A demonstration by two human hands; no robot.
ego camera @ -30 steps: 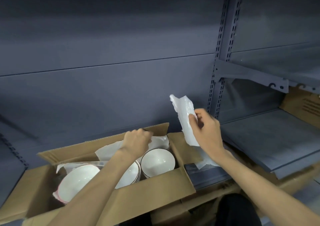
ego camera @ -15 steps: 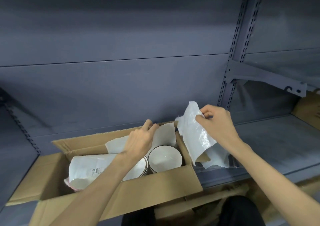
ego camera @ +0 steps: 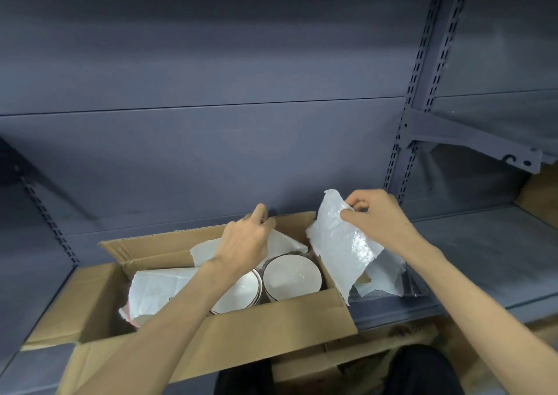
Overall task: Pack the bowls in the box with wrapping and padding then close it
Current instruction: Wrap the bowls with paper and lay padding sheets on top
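On the grey metal shelf [ego camera: 489, 252] an open cardboard box [ego camera: 271, 322] is set, flaps spread. Two white bowls [ego camera: 291, 278] are seen inside, side by side, with white wrapping paper [ego camera: 160, 289] laid over the left part and tucked along the back wall. The left hand [ego camera: 246, 242] is reached into the box, its fingers curled at the back paper [ego camera: 283, 243], apparently pinching it, though the grip is hidden. A crumpled plastic padding sheet [ego camera: 341, 243] is pinched by the right hand [ego camera: 376, 216] just above the box's right edge.
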